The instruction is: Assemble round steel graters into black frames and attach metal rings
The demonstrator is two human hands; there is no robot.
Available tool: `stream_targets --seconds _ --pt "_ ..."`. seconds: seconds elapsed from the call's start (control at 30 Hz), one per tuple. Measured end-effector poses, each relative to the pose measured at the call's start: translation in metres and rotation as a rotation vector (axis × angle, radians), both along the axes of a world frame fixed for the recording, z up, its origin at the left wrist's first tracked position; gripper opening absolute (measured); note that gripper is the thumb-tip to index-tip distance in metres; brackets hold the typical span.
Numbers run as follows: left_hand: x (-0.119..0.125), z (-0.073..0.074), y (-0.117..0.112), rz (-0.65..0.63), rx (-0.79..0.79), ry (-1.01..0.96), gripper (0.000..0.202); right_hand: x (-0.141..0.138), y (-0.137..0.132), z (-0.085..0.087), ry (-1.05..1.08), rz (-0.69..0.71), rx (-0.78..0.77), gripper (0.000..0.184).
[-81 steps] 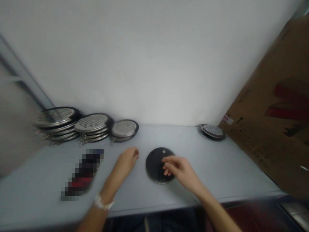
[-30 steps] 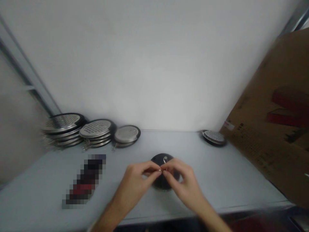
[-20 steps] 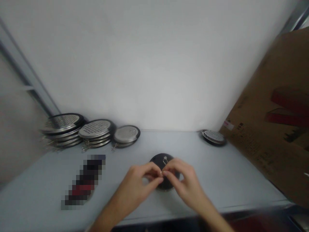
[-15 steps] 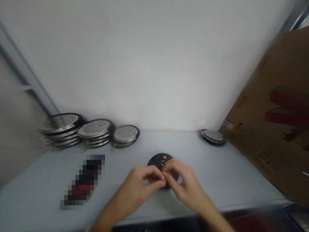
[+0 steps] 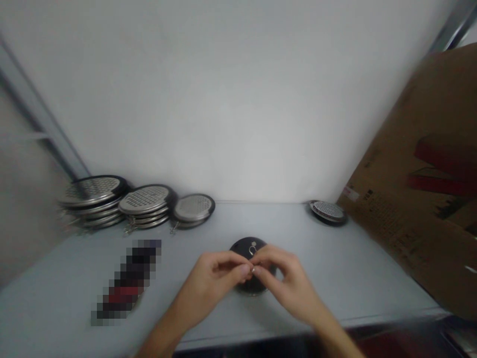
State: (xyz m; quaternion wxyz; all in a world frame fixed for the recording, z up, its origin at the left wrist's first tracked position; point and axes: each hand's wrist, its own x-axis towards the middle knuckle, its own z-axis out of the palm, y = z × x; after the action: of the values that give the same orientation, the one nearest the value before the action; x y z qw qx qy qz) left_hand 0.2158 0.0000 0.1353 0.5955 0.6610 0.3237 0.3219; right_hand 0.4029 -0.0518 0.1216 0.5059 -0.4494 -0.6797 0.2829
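Both my hands meet over a round black disc, which they hide for the most part. My left hand and my right hand bring their fingertips together at its middle, pinching something tiny. A small wire loop stands just above the fingertips on the disc. Whether it is attached to the disc is hidden. The disc's lower edge shows under my fingers.
Stacks of round perforated steel discs with black rims stand at the back left, and a single one sits at the back right. A pixelated object lies left on the pale table. Cardboard leans at right.
My fingertips stay pinched together over the disc, shifting only slightly. The view has drifted a little.
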Motion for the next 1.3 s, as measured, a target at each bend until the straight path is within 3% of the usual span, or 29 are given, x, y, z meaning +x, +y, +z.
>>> stream_targets --seconds 0.17,0.37,0.53,0.93,1.3 --pt "0.001 0.001 -0.001 0.012 0.028 0.025 0.019 0.001 -0.001 -0.003 -0.029 -0.032 0.017 0.01" --pt "0.001 0.0 -0.008 0.089 0.29 0.191 0.015 -0.002 -0.004 -0.003 -0.091 -0.073 0.042 0.011" --pt "0.003 -0.002 -0.012 0.075 0.422 0.273 0.014 -0.002 -0.003 -0.005 -0.14 -0.097 0.079 0.011" --pt "0.007 -0.012 -0.007 0.089 0.548 0.299 0.016 -0.002 -0.005 -0.008 -0.23 -0.13 0.136 0.013" --pt "0.008 -0.01 -0.009 0.092 0.601 0.296 0.015 -0.005 -0.005 -0.011 -0.261 -0.164 0.179 0.013"
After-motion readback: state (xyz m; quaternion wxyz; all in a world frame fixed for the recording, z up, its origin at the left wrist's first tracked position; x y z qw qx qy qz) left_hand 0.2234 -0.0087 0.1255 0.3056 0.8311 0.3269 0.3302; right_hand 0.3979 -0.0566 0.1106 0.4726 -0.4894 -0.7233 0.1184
